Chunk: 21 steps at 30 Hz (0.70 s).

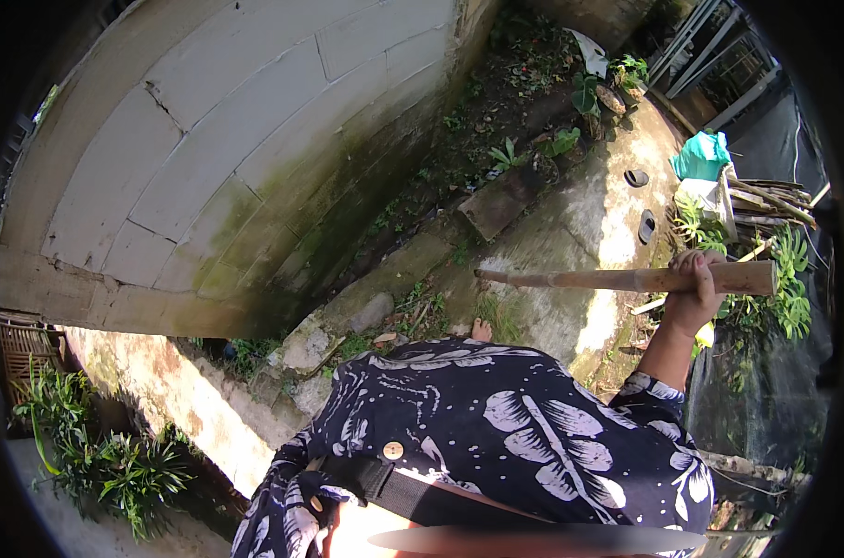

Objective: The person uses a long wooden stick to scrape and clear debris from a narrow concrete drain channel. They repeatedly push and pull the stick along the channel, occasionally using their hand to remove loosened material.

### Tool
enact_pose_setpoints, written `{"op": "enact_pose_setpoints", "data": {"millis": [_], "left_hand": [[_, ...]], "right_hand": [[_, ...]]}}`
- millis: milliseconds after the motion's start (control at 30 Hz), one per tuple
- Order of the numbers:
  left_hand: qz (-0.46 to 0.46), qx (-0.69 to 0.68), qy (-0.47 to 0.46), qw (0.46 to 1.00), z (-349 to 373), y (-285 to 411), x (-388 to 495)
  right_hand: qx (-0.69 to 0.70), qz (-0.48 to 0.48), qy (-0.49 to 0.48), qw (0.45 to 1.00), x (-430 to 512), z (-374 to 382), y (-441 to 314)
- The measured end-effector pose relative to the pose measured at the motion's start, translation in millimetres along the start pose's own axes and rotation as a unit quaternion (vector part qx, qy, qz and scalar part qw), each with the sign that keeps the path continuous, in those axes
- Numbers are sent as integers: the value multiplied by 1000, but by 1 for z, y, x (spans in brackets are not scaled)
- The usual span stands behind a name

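My right hand (697, 296) grips a bamboo pole (596, 280) near its thick cut end, out to my right. From there the pole reaches leftward across the view, its thinner end over the concrete path (533, 244). Whether that far end touches the ground, I cannot tell. My left hand is out of view. Below the pole, one bare foot (482, 330) shows past the hem of my dark leaf-print shirt (464, 397).
A mossy block wall (255, 139) rises at the left. Two dark slippers (636, 178) lie on the path. Stacked sticks (770, 202), a teal plastic bag (701, 155) and leafy plants (791, 279) stand at the right. A loose stone (372, 312) lies near the wall's base.
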<state>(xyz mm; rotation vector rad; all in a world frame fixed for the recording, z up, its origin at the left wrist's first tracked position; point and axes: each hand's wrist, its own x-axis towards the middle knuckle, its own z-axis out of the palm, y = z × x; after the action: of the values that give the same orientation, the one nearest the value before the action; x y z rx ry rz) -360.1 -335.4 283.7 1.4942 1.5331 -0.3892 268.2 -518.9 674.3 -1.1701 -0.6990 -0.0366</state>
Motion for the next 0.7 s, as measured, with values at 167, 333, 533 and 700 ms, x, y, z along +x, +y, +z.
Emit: {"op": "enact_pose_setpoints", "data": {"millis": [167, 333, 533, 700], "left_hand": [[31, 34, -21, 999, 22, 98, 2], [76, 61, -55, 994, 57, 207, 7], [145, 121, -110, 976, 79, 316, 34], [187, 143, -147, 961, 87, 382, 72]], "right_hand": [[30, 10, -3, 999, 50, -50, 31], [55, 11, -39, 998, 115, -86, 49], [85, 15, -128, 988, 163, -99, 57], [90, 31, -170, 981, 203, -90, 57]]}}
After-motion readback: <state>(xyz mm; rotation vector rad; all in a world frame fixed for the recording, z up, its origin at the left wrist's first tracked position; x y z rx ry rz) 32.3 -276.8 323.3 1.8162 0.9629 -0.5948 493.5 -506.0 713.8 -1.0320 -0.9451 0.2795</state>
